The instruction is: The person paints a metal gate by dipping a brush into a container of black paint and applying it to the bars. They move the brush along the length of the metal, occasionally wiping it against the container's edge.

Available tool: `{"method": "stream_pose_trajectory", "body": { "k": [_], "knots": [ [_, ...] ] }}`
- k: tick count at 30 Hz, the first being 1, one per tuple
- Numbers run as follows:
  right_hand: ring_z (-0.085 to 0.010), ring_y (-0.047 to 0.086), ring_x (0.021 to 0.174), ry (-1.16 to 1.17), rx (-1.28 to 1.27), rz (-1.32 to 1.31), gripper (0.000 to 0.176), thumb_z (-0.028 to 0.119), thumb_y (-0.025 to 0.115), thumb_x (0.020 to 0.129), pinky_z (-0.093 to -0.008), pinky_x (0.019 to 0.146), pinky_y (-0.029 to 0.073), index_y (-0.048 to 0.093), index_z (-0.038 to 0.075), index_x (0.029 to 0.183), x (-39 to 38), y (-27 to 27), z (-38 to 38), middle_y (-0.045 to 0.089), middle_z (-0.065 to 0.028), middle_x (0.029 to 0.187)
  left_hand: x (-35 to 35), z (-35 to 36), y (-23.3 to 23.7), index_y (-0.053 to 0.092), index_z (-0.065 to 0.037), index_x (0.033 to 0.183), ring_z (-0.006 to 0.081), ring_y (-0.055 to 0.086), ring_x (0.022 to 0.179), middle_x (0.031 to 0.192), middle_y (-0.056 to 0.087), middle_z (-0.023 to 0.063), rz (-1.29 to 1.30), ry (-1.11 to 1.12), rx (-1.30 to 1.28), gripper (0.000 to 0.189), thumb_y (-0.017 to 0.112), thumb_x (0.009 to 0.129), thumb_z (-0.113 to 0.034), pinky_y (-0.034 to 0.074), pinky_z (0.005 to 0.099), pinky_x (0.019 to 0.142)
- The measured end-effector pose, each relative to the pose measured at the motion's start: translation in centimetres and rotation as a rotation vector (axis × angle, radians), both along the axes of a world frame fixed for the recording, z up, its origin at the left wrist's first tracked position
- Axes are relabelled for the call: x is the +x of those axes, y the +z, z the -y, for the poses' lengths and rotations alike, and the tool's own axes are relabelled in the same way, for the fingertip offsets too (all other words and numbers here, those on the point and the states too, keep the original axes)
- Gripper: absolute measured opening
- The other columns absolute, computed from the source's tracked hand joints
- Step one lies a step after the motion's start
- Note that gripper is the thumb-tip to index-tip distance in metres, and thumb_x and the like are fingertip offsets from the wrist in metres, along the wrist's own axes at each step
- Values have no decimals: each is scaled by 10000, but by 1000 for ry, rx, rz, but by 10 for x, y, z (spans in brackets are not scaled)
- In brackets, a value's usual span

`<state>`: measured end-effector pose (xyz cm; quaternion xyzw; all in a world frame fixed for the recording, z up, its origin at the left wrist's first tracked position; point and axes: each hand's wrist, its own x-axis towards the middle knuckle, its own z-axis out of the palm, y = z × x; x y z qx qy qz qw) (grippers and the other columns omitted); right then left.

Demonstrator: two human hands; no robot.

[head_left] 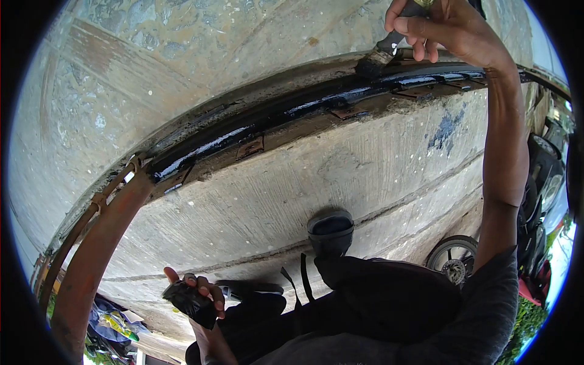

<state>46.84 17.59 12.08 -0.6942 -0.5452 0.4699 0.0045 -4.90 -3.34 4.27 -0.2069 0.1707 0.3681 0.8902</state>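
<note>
The right hand (453,30) was raised at the upper right, gripping a flat paintbrush with a dark handle and black-coated bristles (389,44). Its thumb and forefinger pinched the brush near the base of the handle, while the other fingers were bent loosely below. The bristles pointed down and to the left, at the upper edge of a long, curved metal pipe (243,132), whose middle stretch was glossy black with bright reflections along it.

Toward the lower left, the pipe was a dull reddish brown (the change in colour came near a thin rusty rod (73,234) running beside it). Small flat rusty metal tabs (250,147) stuck out along the pipe's near side, over a ridged grey concrete slab (274,207) with a dark blue-black stain (447,129).

The left hand (207,293) was low, at the lower left, well apart from the pipe. Its fingers were curled around a small, crumpled-looking black object (190,301), perhaps a container in plastic, though the view was too poor to be sure; one digit stuck out beyond it.

A black rounded shoe (330,231) stood on the concrete between the pipe and the person's dark clothing (389,292), and a black spoked wheel (453,258) showed at the right.
</note>
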Motion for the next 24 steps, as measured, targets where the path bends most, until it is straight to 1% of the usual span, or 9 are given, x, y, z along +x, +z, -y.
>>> {"method": "stream_pose_trajectory", "body": {
  "k": [1, 2, 5, 6, 10, 13, 17, 18, 24],
  "knots": [
    [-180, 698, 639, -50, -9, 45, 244, 186, 688, 907, -258, 516, 550, 680, -43, 993, 2, 4, 2, 706, -134, 764, 0, 0, -1, 586, -9, 1283, 517, 610, 1018, 1190, 621, 269, 8, -3, -4, 840, 199, 973, -687, 551, 586, 710],
    [-171, 698, 666, -47, 142, -218, 258, 181, 692, 904, -252, 540, 554, 680, -51, 1014, 11, -13, 11, 713, -133, 802, 0, 0, -2, 585, -9, 1283, 518, 608, 1019, 1192, 619, 270, 15, -7, -8, 836, 202, 974, -684, 550, 592, 713],
    [-168, 697, 680, 49, -17, -301, 248, 155, 694, 894, -248, 553, 552, 686, -45, 1040, 28, -19, 18, 716, -129, 824, -3, 3, -2, 581, -7, 1285, 523, 601, 1023, 1200, 612, 271, 24, -12, -18, 827, 210, 976, -679, 547, 609, 718],
    [-168, 698, 691, 77, -79, -47, 243, 140, 698, 884, -255, 559, 554, 693, -27, 1061, 18, 0, 15, 716, -128, 820, -5, 4, -2, 580, -6, 1287, 526, 598, 1027, 1204, 609, 272, 26, -10, -15, 826, 213, 977, -678, 546, 613, 718],
    [-154, 688, 697, 83, -136, 82, 235, 160, 688, 889, -264, 566, 551, 702, -3, 1059, 33, 27, 14, 714, -111, 813, -3, 6, -3, 537, 41, 1314, 601, 514, 1090, 1249, 554, 321, 90, 46, -23, 880, 197, 966, -693, 498, 714, 798],
    [-153, 679, 688, 272, -309, 93, 219, 166, 670, 903, -267, 574, 550, 705, 17, 1059, 17, 30, 1, 713, -96, 817, -1, 8, -3, 537, 35, 1318, 598, 511, 1097, 1249, 555, 317, 99, 39, -8, 879, 201, 964, -697, 500, 714, 797],
    [-152, 679, 703, 393, -179, 41, 219, 179, 639, 926, -281, 605, 553, 701, 25, 1070, 8, 27, 9, 719, -86, 863, 0, 9, -3, 549, 24, 1309, 577, 531, 1083, 1233, 570, 304, 88, 17, -13, 864, 208, 967, -693, 513, 686, 773],
    [-163, 683, 760, 320, -289, 220, 219, 159, 625, 923, -290, 655, 550, 696, 14, 1072, -5, 27, 6, 723, -93, 893, 1, 8, -1, 563, 11, 1298, 555, 557, 1063, 1218, 587, 289, 61, 1, -8, 846, 214, 970, -687, 531, 655, 744],
    [-179, 683, 866, 483, -288, 139, 233, 125, 606, 892, -294, 744, 533, 694, -5, 1064, -9, 36, 2, 726, -112, 950, 5, 10, 3, 574, -2, 1287, 534, 585, 1034, 1201, 605, 270, 33, -16, 2, 829, 217, 974, -681, 551, 617, 708]
  ]
}}
